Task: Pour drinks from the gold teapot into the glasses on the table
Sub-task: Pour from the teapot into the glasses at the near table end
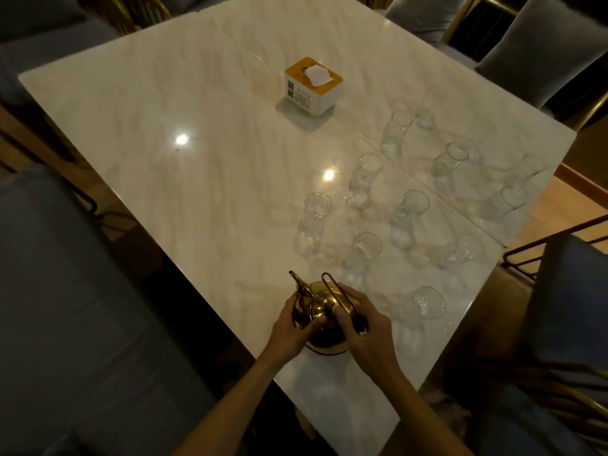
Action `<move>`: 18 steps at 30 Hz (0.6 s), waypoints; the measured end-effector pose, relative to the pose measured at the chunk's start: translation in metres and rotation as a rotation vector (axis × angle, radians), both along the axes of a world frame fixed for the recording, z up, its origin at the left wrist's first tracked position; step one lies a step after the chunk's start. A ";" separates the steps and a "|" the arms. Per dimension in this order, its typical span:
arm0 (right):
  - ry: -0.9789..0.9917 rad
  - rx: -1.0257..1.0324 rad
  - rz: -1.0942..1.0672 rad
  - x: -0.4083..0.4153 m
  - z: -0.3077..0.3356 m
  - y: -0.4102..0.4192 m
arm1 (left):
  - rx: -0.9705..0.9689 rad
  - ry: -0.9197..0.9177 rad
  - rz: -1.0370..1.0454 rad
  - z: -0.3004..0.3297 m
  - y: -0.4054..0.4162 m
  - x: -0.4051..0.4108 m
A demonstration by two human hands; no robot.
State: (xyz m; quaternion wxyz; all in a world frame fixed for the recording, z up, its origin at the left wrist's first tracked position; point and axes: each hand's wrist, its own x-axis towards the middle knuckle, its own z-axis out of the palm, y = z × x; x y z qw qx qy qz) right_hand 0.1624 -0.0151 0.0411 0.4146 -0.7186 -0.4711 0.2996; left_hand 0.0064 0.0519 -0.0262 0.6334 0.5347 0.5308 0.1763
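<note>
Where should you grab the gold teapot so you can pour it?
Probably by the wire handle that loops over the teapot, coming from above. The spout points away to the left, so a hand on the handle stays clear of it. The right hand is already there; the left hand steadies the body.

Tissue box [313, 85] mid-table, grey chairs [539, 51] around
</note>
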 end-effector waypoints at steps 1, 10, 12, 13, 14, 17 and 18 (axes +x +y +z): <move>0.009 0.006 -0.018 -0.001 0.000 0.003 | -0.022 -0.022 0.000 -0.001 0.002 0.000; 0.105 0.004 -0.083 -0.008 0.001 0.017 | -0.129 -0.118 0.056 -0.002 0.004 -0.002; 0.109 0.016 -0.075 -0.009 -0.001 0.015 | -0.161 -0.119 0.062 -0.001 0.005 -0.002; 0.104 0.028 -0.071 -0.010 -0.001 0.015 | -0.178 -0.131 0.066 0.002 0.006 -0.002; 0.100 0.041 -0.068 -0.010 0.000 0.015 | -0.183 -0.141 0.072 0.005 0.006 0.000; 0.115 0.077 -0.076 -0.009 0.007 0.015 | -0.156 -0.177 0.084 0.018 0.005 0.005; 0.117 0.083 -0.080 -0.008 0.010 0.014 | -0.151 -0.185 0.092 0.021 0.005 0.007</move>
